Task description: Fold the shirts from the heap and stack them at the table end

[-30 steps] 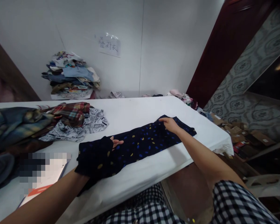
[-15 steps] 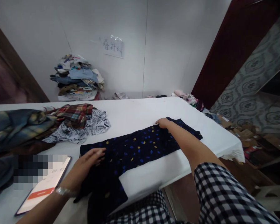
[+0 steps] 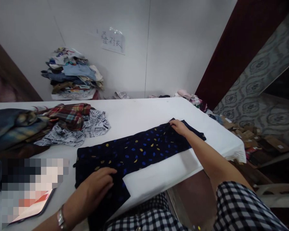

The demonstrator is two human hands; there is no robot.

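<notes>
The shirt-like garment (image 3: 144, 149) is a very dark navy, nearly black, strewn with small leaf-shaped spots, some bright blue and some mustard yellow. It lies on the white-covered table (image 3: 144, 110) as a long, flat strip, slanting from the near left up to the far right, close to the table's front edge. The far long edge runs fairly straight; the right end is more uneven, with dark points of cloth standing out. At the left end a broad flap comes down toward the person, its corner pointing right over the white cover (the print is harder to make out there, so dark is the cloth). Where the flap ends below is hidden.

The left hand (image 3: 96, 186) rests palm down over this flap, forefinger reaching forward and a little apart from the other, bent fingers; whether they grip any cloth I cannot tell. The right hand (image 3: 179, 126) is at the far edge near the right end, its fingers curled close together against the fabric; whether they pinch it I cannot tell.

Beyond the left end, a black-and-white printed cloth (image 3: 96, 125) lies crumpled beside a red plaid one (image 3: 68, 115), both well apart from the garment.
</notes>
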